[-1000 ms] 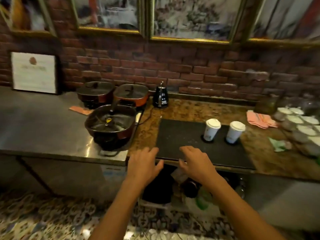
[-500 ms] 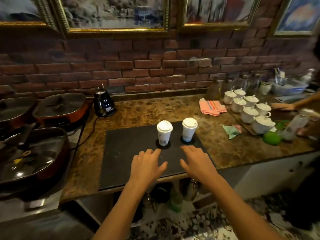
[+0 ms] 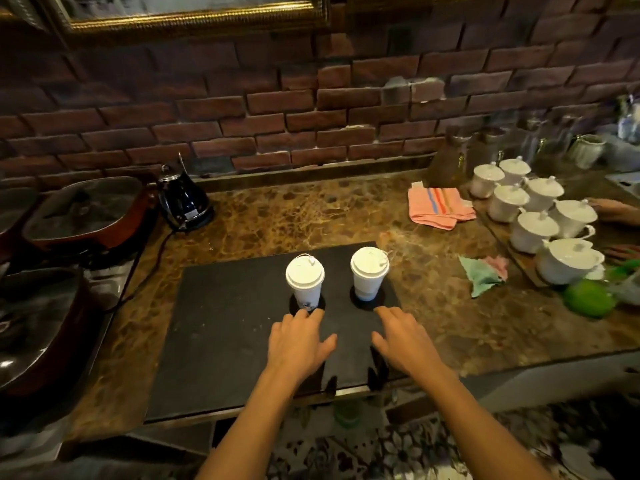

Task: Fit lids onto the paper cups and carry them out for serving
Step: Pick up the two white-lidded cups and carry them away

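Two white paper cups with white plastic lids on, upright on a dark rectangular mat (image 3: 225, 327) laid on the brown marbled stone surface (image 3: 311, 216); left lidded cup (image 3: 305, 283) and right lidded cup (image 3: 369, 273) side by side but apart, each on a small dark round spot of the mat; thin string with a small tag over each lid. Left hand (image 3: 298, 342) palm down over the mat, just in front of the left cup, fingers spread and nearly straight, fingertips at the foot of that cup, contact not clear; grip apart, nothing held. Right hand (image 3: 403, 337) palm down over the mat in front of the right cup, fingers relaxed and spread, fingertips near the cup base but apart from it; grip apart also, nothing held. At the back left, against the red brick wall (image 3: 311, 109), a black glossy electric kettle (image 3: 183, 199) with a cord running down to the left; beside it a red square pan with a glass lid (image 3: 86, 211). At the back right, a folded pink striped cloth (image 3: 440, 207); further right, a group of white porcelain cups with lids (image 3: 540, 216) close together; near them a crumpled green and pink cloth (image 3: 483, 273) and a round green fruit (image 3: 588, 301), blurred. At the far right edge, fingers of another person (image 3: 616, 211), next to the porcelain cups.
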Action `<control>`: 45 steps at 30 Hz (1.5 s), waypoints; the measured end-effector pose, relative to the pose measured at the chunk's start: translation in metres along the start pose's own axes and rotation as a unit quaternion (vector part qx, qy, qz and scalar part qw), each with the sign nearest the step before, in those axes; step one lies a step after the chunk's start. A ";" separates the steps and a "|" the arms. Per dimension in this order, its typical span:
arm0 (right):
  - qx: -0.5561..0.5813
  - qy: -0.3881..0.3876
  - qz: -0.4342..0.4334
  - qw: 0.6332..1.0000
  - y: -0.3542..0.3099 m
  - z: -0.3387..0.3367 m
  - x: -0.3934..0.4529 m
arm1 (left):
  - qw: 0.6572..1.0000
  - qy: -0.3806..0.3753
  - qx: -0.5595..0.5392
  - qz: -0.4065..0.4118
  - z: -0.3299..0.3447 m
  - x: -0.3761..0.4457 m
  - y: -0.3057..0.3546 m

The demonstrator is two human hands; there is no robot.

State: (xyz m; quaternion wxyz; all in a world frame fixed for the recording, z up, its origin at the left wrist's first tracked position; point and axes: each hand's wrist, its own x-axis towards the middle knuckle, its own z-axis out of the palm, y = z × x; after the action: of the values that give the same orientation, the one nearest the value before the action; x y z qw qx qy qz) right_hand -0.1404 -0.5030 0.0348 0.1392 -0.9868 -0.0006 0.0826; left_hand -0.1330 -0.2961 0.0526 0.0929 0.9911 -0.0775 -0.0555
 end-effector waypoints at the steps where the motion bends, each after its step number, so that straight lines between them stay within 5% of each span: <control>1: 0.008 -0.012 0.007 1.000 0.003 0.004 0.008 | 1.000 -0.007 -0.008 -0.007 0.004 0.007 -0.004; 9: 0.162 -0.013 0.116 0.980 0.022 0.038 0.061 | 0.992 -0.019 -0.102 -0.077 0.036 0.050 -0.034; 15: 0.373 0.029 0.197 0.906 0.033 0.053 0.088 | 0.909 -0.024 -0.341 -0.238 0.065 0.069 -0.053; 25: 0.568 0.054 0.158 0.806 0.038 0.071 0.125 | 0.810 0.031 -0.521 -0.266 0.079 0.106 -0.050; 45: 0.568 0.053 0.058 0.820 0.031 0.057 0.159 | 0.815 0.112 -0.535 -0.192 0.073 0.127 -0.035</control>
State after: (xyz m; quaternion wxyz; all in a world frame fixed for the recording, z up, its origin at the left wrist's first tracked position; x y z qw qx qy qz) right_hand 0.0064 -0.5135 -0.0532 0.6696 -0.7340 0.1109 0.0240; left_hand -0.0126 -0.2959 -0.0375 0.6042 0.7790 0.1675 0.0065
